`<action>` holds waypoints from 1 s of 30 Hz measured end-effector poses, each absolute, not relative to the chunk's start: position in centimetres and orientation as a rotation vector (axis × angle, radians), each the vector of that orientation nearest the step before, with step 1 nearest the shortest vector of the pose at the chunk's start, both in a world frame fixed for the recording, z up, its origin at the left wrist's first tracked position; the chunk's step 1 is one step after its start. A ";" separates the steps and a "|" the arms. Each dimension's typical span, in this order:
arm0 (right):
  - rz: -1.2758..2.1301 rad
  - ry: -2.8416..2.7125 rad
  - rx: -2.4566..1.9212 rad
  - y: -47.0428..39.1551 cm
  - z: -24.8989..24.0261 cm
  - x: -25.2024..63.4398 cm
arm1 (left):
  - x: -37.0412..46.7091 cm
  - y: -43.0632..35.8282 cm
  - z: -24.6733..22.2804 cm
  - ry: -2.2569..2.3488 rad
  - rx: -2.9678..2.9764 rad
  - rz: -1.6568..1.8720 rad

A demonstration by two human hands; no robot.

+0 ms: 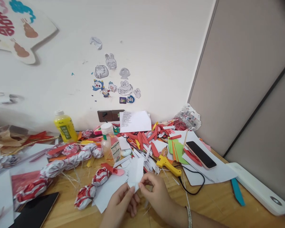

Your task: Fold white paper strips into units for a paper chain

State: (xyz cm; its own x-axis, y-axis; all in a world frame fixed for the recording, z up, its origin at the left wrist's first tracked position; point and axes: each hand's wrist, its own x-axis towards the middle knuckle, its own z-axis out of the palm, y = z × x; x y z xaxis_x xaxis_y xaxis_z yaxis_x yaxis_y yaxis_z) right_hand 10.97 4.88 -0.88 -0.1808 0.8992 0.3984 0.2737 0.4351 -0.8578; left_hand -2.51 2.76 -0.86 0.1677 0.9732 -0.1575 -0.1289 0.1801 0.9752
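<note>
A piece of white paper with creases stands up between my two hands, its lower end folded. My left hand pinches it at the bottom left, thumb on the near face. On the right edge, thumb and forefinger of my right hand grip the same paper; a bracelet is on that wrist. Just left of my hands lie two red-and-white folded paper pieces beside a flat white sheet. A yellow hot glue gun rests on the table beyond my right hand.
Paper scraps pile along the wall. A yellow bottle and a clear jar stand at the back left. A phone lies right, a dark tablet-like slab left. A black cord loops near the glue gun.
</note>
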 end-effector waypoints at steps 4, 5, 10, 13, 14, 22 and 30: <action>0.848 -1.710 -0.985 4.7 -0.8 11.0 | -2.2 2.5 -0.8 1.138 1.100 1.022; 0.865 -1.722 -0.972 4.6 -0.8 11.0 | -2.2 2.5 -0.8 1.150 1.108 1.021; 0.941 -1.692 -0.981 4.6 -1.0 10.7 | -2.2 2.5 -0.8 1.197 1.145 1.020; 0.994 -1.626 -1.029 4.6 -1.3 10.5 | -2.2 2.5 -1.0 1.224 1.151 1.011; 1.009 -1.605 -1.047 4.6 -1.4 10.4 | -2.1 2.5 -1.1 1.228 1.158 1.010; 1.043 -1.517 -1.114 4.3 -1.4 10.0 | -1.8 2.1 -0.6 1.343 1.247 1.008; 0.992 -1.612 -1.144 4.3 -1.3 10.3 | -1.9 1.8 0.3 1.331 1.310 0.947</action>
